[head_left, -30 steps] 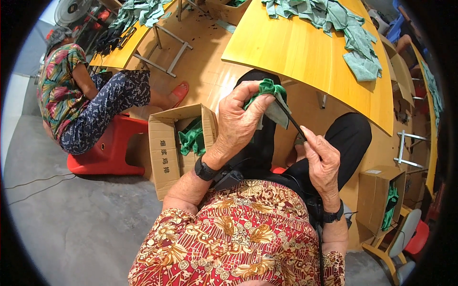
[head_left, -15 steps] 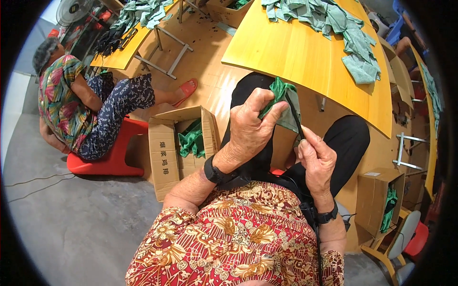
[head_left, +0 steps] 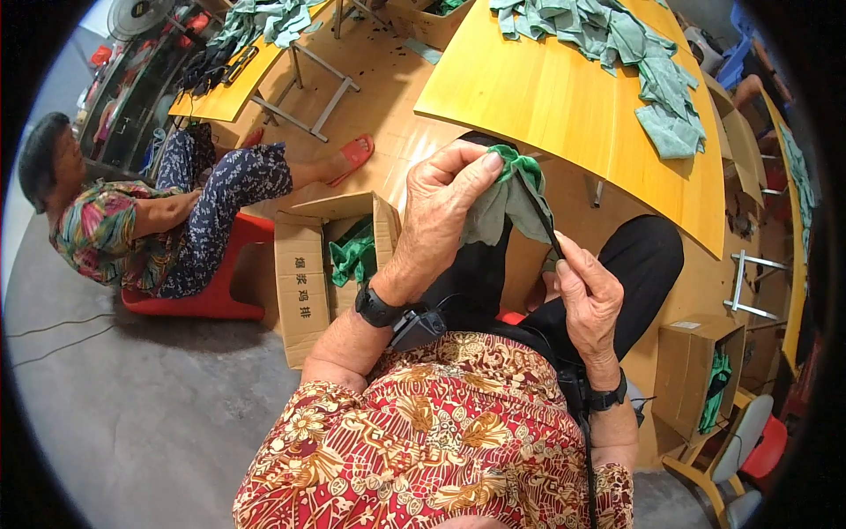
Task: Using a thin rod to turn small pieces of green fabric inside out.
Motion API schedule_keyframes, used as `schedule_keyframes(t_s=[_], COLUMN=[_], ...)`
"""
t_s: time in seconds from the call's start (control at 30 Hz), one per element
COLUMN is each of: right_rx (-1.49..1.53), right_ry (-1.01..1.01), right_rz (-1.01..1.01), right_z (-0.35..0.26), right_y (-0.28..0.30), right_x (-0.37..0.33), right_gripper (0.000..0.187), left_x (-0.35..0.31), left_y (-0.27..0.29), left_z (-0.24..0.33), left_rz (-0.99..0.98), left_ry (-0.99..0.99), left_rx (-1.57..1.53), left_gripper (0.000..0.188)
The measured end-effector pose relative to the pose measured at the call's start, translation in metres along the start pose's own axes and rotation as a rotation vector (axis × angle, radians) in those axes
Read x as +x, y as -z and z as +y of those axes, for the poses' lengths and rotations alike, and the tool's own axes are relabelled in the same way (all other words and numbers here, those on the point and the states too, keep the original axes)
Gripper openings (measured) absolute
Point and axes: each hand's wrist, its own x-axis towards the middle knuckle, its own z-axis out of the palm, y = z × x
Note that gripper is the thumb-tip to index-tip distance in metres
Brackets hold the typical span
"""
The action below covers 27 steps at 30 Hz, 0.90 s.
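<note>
Over my lap, my left hand [head_left: 449,198] pinches the gathered upper edge of a small green cloth piece [head_left: 493,216] between thumb and fingers. The cloth is bright green at the gathers and paler grey-green where it hangs below. A thin black strip [head_left: 538,201] runs taut from those gathers down to my right hand [head_left: 586,286], whose thumb and forefinger are closed on its lower end. Whether the strip is a cord or a stiff rod I cannot tell. Its end inside my right hand is hidden.
A yellow table [head_left: 546,97] with piled green cloth pieces [head_left: 648,66] stands ahead. An open cardboard box [head_left: 304,304] with green cloth lies left of my knees, another box [head_left: 683,379] at right. A person sits on a red stool [head_left: 238,282] at left.
My left hand has turned and shifted slightly left, so more of the pale cloth hangs down in view. My right hand stays nearly still. The person at left has leaned back.
</note>
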Motion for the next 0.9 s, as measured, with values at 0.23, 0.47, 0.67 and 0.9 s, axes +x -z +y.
schedule_keyframes(t_s=[0.23, 0.47, 0.67, 0.9], right_rx=[-0.238, -0.277, 0.009, 0.544], right_ry=[0.128, 0.178, -0.032, -0.426], right_rz=[-0.025, 0.004, -0.023, -0.162], right_z=[-0.001, -0.004, 0.001, -0.003], right_y=[-0.002, -0.016, -0.021, -0.026], right_x=[-0.002, -0.006, -0.019, -0.023], right_gripper=[0.034, 0.034, 0.031, 0.031], left_x=[-0.005, -0.015, -0.018, -0.029], left_y=[0.018, 0.025, 0.022, 0.024], left_z=[-0.003, -0.001, -0.003, -0.008], left_rz=[0.023, 0.027, 0.009, 0.032], left_ry=[0.024, -0.153, -0.127, -0.315], left_rx=[-0.047, 0.125, 0.021, 0.407], left_gripper=[0.012, 0.013, 0.021, 0.030])
